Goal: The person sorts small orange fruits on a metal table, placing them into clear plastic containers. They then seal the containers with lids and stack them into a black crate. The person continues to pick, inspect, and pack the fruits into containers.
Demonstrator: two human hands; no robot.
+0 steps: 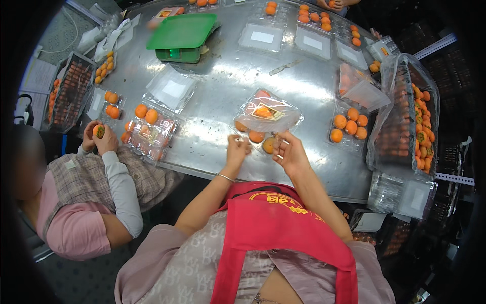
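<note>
A clear plastic clamshell box [292,110] with persimmons [256,136] lies on the metal table in front of me. Its lid is partly lowered over the fruit and bears a picture label [267,111]. My left hand [238,152] is at the box's near left corner, fingers curled; whether they grip the plastic cannot be made out. At the near right corner, my right hand [290,154] has its fingertips by the lid's edge and beside a duller persimmon [269,145]. Its grip is also unclear.
On the right are an open clamshell of persimmons [351,123] and a lined crate of persimmons [422,129]. A green scale [182,32] stands at the far left. Closed clamshells [152,138] lie left, beside a co-worker holding a persimmon [99,131]. Another person's hands [336,3] show across the table.
</note>
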